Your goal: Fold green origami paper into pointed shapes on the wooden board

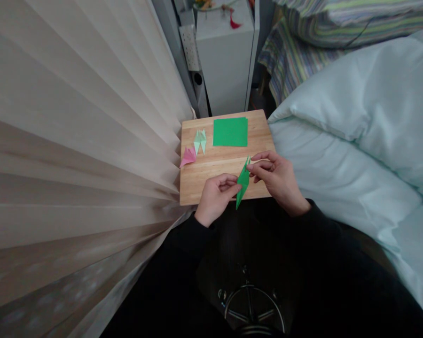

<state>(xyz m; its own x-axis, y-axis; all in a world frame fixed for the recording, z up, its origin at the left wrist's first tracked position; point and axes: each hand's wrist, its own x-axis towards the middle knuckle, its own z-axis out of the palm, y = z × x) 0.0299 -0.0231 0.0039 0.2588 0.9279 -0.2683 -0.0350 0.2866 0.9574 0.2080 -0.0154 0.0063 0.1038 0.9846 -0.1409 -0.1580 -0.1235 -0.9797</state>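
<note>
A narrow, pointed piece of folded green paper (243,182) is held up over the front part of a small wooden table (204,183). My left hand (220,195) pinches its lower left side between thumb and fingers. At its upper end, where two thin points show, my right hand (275,178) has thumb and fingertips closed on the paper. Flat green sheets (230,132) lie in a stack near the table's back edge. Left of them rest a pale green folded paper piece (200,142) and a pink one (188,157).
A pleated curtain (127,117) hangs along the left side of the table. Pale blue bedding (341,155) borders it on the right. Behind stands a white cabinet (225,61), and a round metal chair base (252,307) is below.
</note>
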